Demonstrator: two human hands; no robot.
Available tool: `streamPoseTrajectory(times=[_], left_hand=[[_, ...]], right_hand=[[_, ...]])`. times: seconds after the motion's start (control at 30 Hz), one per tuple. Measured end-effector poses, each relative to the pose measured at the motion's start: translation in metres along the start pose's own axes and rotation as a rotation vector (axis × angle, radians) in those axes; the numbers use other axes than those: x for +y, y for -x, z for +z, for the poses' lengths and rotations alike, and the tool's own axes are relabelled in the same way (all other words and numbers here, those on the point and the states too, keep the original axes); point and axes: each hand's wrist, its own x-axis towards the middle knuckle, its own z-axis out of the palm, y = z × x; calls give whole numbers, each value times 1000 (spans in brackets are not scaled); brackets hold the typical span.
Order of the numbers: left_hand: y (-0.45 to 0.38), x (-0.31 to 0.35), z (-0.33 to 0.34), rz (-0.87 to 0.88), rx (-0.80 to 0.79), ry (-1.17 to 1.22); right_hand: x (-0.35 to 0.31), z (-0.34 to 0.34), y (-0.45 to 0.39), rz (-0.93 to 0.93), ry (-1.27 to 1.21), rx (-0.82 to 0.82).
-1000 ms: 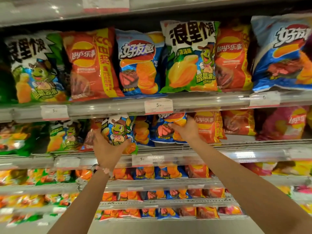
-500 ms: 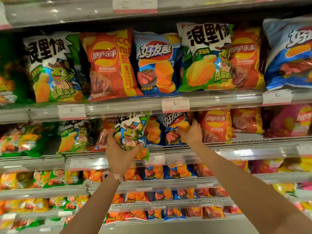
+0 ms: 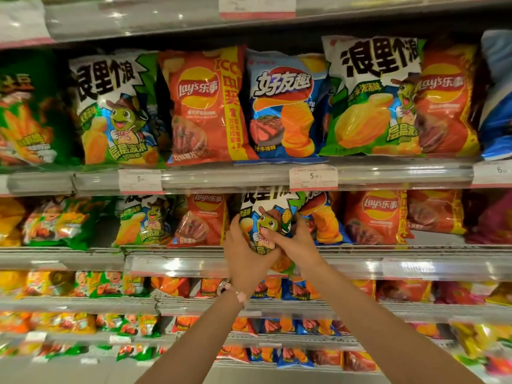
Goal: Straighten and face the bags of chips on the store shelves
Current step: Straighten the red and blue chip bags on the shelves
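Shelving in tiers fills the store wall, clear price rails (image 3: 249, 178) along each front edge, chip bags packed face-out. At the front edge of the second shelf (image 3: 415, 252) my left hand (image 3: 246, 253) and right hand (image 3: 297, 245) both grip one turtle-print bag (image 3: 267, 214), upright, between a red Lay's bag (image 3: 203, 220) and a blue bag (image 3: 322, 220).

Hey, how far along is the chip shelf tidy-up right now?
Partway. Done: most upper-shelf bags, like the red Lay's bag, stand facing out. In hand: the left hand and right hand both grip a turtle-mascot bag on the second shelf. Left: the green bag overlapping its red neighbour, the leaning bags at far left, and the blurred lower shelves.
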Motion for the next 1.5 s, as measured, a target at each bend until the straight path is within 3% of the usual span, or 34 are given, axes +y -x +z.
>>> streamPoseTrajectory(times=[0.1, 0.23, 0.3, 0.4, 0.47, 0.63, 0.77, 1.2, 1.5], left_hand=[[2, 5, 1, -8, -70, -64], [-11, 4, -16, -31, -284, -23], [-21, 3, -33, -67, -244, -55], [-48, -19, -69, -23, 38, -81], [-66, -44, -88, -65, 134, -188], [-103, -73, -108, -192, -4, -393], [-121, -91, -111, -333, -258, -303], [-129, -97, -150, -56, -90, -114], [-119, -107, -219, -113, -135, -3]], right_hand=[[5, -6, -8, -23, -22, 25], [11, -17, -15, -46, -10, 29], [8, -24, -18, -59, 37, 17], [4, -30, -21, -53, 18, 14], [4, -28, -19, -15, 8, 17], [7, -17, -20, 18, -6, 24], [6, -2, -19, 0, -40, 63], [2, 37, -13, -91, 61, 296], [-2, 88, -33, -95, 184, 169]])
